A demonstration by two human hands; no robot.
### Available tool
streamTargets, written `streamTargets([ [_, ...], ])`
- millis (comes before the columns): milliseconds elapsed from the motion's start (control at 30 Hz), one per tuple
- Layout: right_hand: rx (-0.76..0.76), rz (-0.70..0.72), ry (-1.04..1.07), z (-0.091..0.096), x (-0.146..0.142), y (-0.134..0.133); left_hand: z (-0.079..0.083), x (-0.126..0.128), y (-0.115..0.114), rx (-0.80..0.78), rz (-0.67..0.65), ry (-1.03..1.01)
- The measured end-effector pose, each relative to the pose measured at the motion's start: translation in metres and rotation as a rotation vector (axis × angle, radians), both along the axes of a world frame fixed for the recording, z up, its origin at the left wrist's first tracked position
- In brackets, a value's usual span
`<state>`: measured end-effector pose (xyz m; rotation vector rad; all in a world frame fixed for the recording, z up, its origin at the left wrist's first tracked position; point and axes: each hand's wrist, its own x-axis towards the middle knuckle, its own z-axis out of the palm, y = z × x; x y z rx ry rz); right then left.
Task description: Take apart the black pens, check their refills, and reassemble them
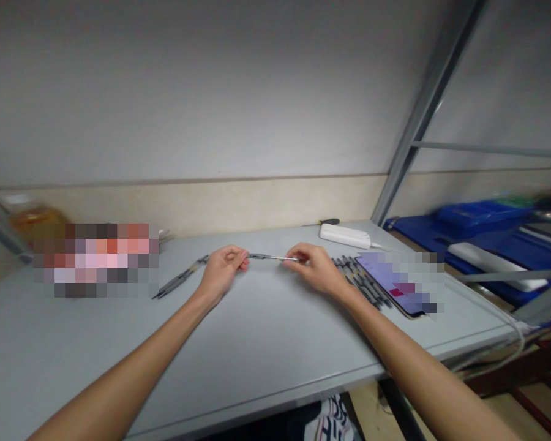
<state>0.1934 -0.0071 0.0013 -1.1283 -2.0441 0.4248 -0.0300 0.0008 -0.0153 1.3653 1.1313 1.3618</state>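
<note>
My left hand (223, 269) is closed, its fingertips pinched at the left end of a slim pen-like tool (259, 256). This piece has a dark grey barrel on the left and a thin, shiny metal-looking shaft on the right. My right hand (314, 264) pinches the shaft end between thumb and fingers. The tool lies level between both hands, just above the table. Left of my left hand are a few grey pen-like tools (179, 280) with yellowish bands, lying slantwise. To the right of my right hand, several similar grey tools (365, 285) lie side by side.
A lit phone (390, 285) lies beside the right-hand row on the grey table (239, 355). Behind are a white power strip or charger (344, 235) with a cable and a black-handled screwdriver (329, 222). A blurred-out item (105, 257) sits left. A metal post (401, 165) rises at the right.
</note>
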Motion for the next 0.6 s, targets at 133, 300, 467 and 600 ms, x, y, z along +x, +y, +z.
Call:
streamTargets([
  [133, -0.093, -0.015, 0.124, 0.0004, 0.0000, 0.0000, 0.0018, 0.0013, -0.0009, -0.007, -0.005, -0.016],
  [300, -0.269, 0.003, 0.090, 0.0020, 0.0024, -0.0003, 0.0020, -0.0004, -0.0001, 0.001, 0.018, -0.011],
  [467, -0.219, 0.043, 0.234, -0.0002, 0.0045, 0.0030, -0.0007, -0.0018, 0.0018, -0.007, 0.024, -0.007],
  [600, -0.289, 0.017, 0.271, 0.0020, 0.0033, 0.0006, -0.0018, -0.0018, 0.0025, -0.006, 0.014, -0.017],
])
